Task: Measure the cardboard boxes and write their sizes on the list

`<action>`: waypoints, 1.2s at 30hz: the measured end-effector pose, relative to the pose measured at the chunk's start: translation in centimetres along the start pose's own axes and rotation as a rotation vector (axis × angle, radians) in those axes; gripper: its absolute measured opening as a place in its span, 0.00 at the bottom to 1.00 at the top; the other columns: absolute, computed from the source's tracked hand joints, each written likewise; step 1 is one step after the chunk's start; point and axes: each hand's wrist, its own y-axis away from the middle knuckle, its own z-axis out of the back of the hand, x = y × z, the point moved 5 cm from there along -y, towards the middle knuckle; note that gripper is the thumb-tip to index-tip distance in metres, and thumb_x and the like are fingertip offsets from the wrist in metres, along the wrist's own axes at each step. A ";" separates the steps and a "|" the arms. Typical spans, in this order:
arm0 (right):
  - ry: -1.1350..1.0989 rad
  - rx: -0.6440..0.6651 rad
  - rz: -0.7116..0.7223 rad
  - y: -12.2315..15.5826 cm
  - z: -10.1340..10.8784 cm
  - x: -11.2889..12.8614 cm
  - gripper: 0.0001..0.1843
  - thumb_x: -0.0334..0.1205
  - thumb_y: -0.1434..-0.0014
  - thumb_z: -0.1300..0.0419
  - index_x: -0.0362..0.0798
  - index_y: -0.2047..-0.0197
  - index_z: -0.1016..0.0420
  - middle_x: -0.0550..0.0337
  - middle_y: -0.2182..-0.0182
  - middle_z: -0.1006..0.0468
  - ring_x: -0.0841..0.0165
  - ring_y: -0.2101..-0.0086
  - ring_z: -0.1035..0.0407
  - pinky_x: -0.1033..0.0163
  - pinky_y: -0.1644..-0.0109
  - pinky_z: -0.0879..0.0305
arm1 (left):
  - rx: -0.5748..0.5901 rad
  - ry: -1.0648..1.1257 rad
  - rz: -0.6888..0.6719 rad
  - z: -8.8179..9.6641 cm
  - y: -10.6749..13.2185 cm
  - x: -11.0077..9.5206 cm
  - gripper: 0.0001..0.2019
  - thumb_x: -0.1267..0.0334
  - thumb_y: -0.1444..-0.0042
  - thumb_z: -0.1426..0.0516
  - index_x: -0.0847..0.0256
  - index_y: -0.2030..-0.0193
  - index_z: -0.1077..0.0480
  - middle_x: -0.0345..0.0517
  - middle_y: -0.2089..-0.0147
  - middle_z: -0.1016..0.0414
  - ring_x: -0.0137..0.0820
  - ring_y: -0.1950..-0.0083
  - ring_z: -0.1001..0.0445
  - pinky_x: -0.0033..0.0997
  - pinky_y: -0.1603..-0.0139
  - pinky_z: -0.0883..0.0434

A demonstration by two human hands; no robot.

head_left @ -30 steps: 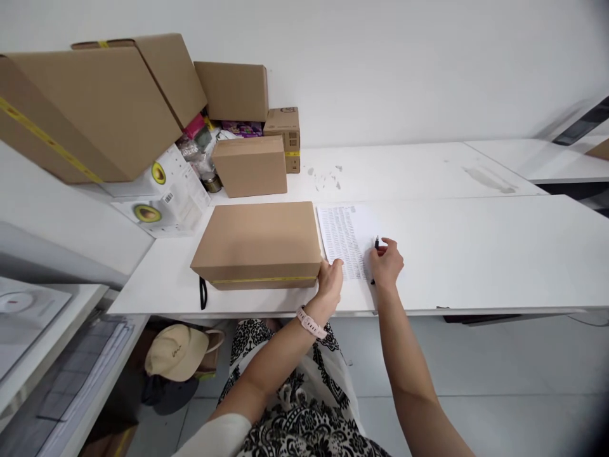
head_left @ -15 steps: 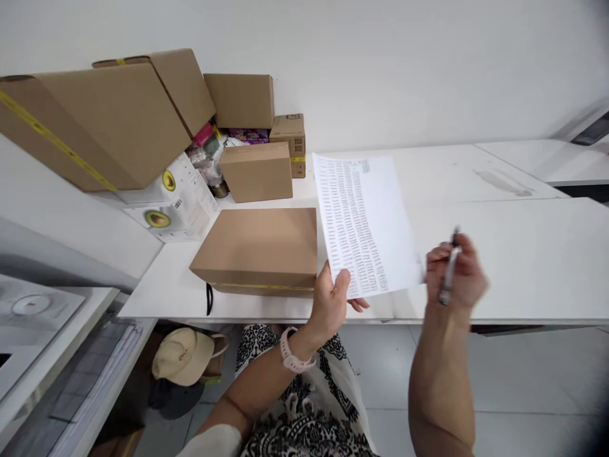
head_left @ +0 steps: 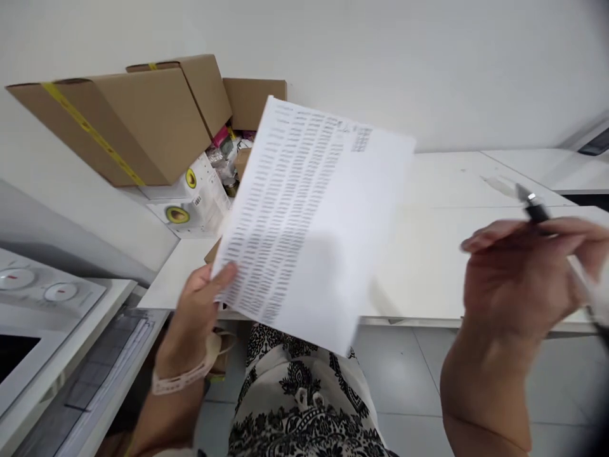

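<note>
A white printed sheet of paper with columns of small text is held up, tilted, in front of me. My left hand pinches its lower left corner, thumb on the printed face. On the right, my right hand is raised, blurred by motion, its fingers closed round a pen with a dark tip end pointing up and away. The right hand is well apart from the paper. Behind the sheet, a cardboard box on the table is almost wholly covered.
Large cardboard boxes sit on white avocado-printed cartons at the back left. A white table runs along the wall. Left of me, a white appliance with knobs stands on a shelf.
My left hand and the paper have moved left and closer to me, and the sheet now tilts the other way. My right hand with the pen has swung right, away from the paper.
</note>
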 end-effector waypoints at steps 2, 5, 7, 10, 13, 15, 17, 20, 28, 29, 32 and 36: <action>-0.143 -0.157 -0.023 3.0 -1.0 -1.1 0.07 0.48 0.29 0.46 0.59 0.56 0.29 0.65 0.75 0.27 0.65 0.76 0.28 0.56 0.72 0.32 | -0.107 -0.022 -0.002 4.1 -1.7 0.1 0.24 0.48 0.56 0.28 0.63 0.57 0.20 0.51 0.62 0.15 0.50 0.57 0.17 0.41 0.65 0.17; -0.035 -0.053 -0.181 8.3 -3.8 -3.9 0.09 0.47 0.29 0.46 0.53 0.57 0.28 0.57 0.65 0.17 0.62 0.67 0.21 0.53 0.65 0.25 | -0.191 -0.043 0.010 7.8 -3.6 0.9 0.22 0.50 0.60 0.27 0.61 0.61 0.19 0.50 0.62 0.14 0.53 0.51 0.18 0.44 0.58 0.17; -0.005 0.122 -0.295 11.8 -5.9 -5.6 0.10 0.47 0.29 0.47 0.53 0.55 0.27 0.51 0.53 0.17 0.58 0.56 0.20 0.49 0.56 0.23 | -0.243 -0.041 0.017 8.8 -4.3 1.7 0.20 0.52 0.61 0.27 0.60 0.63 0.19 0.50 0.62 0.14 0.53 0.50 0.18 0.45 0.55 0.17; -0.019 0.318 -0.423 15.4 -8.1 -7.1 0.09 0.48 0.30 0.44 0.55 0.52 0.29 0.49 0.40 0.23 0.56 0.43 0.26 0.44 0.42 0.29 | -0.217 -0.036 0.065 8.5 -4.4 3.1 0.22 0.51 0.61 0.27 0.62 0.62 0.19 0.53 0.61 0.14 0.55 0.49 0.18 0.47 0.53 0.18; -0.062 0.359 -0.465 16.4 -8.9 -7.5 0.12 0.51 0.32 0.42 0.55 0.52 0.30 0.47 0.36 0.27 0.54 0.41 0.28 0.46 0.43 0.29 | -0.133 -0.044 0.132 7.0 -3.4 3.8 0.27 0.49 0.61 0.26 0.66 0.57 0.19 0.56 0.55 0.15 0.56 0.47 0.19 0.47 0.49 0.19; -0.063 0.310 -0.466 15.8 -8.5 -7.7 0.14 0.54 0.33 0.42 0.53 0.53 0.30 0.45 0.37 0.26 0.54 0.45 0.25 0.48 0.49 0.27 | -0.129 -0.055 0.172 6.0 -2.2 3.9 0.30 0.47 0.62 0.26 0.66 0.55 0.19 0.57 0.53 0.15 0.56 0.46 0.19 0.46 0.47 0.20; -0.019 0.233 -0.465 14.8 -7.5 -8.1 0.17 0.57 0.35 0.41 0.51 0.55 0.29 0.44 0.41 0.22 0.53 0.49 0.23 0.50 0.54 0.25 | -0.128 -0.069 0.222 5.0 -0.8 3.9 0.32 0.45 0.63 0.26 0.67 0.54 0.18 0.59 0.52 0.15 0.58 0.45 0.20 0.47 0.47 0.20; 0.071 0.142 -0.459 13.4 -5.8 -8.9 0.19 0.58 0.37 0.40 0.50 0.58 0.28 0.44 0.49 0.18 0.53 0.53 0.21 0.51 0.58 0.25 | -0.095 -0.071 0.286 3.2 1.1 4.4 0.35 0.44 0.63 0.26 0.67 0.52 0.18 0.60 0.51 0.16 0.61 0.43 0.22 0.50 0.46 0.20; 0.179 0.073 -0.119 7.7 -2.7 -6.1 0.11 0.45 0.34 0.39 0.52 0.51 0.30 0.48 0.46 0.19 0.56 0.46 0.24 0.44 0.43 0.29 | 0.048 -0.143 0.100 0.4 4.3 7.2 0.24 0.46 0.42 0.36 0.52 0.42 0.21 0.45 0.29 0.31 0.53 0.24 0.44 0.49 0.27 0.36; 0.208 0.163 -0.060 6.6 -3.2 -5.1 0.10 0.44 0.34 0.39 0.52 0.51 0.30 0.50 0.46 0.19 0.56 0.47 0.23 0.45 0.43 0.29 | 0.058 -0.188 0.055 0.2 4.6 7.3 0.21 0.46 0.40 0.37 0.51 0.43 0.20 0.42 0.27 0.35 0.52 0.22 0.48 0.48 0.25 0.39; 0.262 0.563 0.067 4.2 -6.1 -3.1 0.11 0.46 0.34 0.38 0.55 0.49 0.27 0.54 0.44 0.20 0.56 0.46 0.24 0.47 0.44 0.28 | 0.147 -0.380 -0.084 -0.3 5.6 7.0 0.15 0.48 0.36 0.41 0.48 0.50 0.17 0.34 0.25 0.38 0.49 0.21 0.53 0.48 0.23 0.45; 0.304 0.961 0.170 3.8 -9.8 -3.6 0.17 0.53 0.33 0.41 0.54 0.47 0.25 0.52 0.38 0.25 0.51 0.41 0.29 0.40 0.40 0.31 | 0.197 -0.707 -0.274 0.9 6.2 5.1 0.16 0.50 0.34 0.44 0.51 0.65 0.17 0.41 0.33 0.27 0.50 0.26 0.40 0.54 0.27 0.40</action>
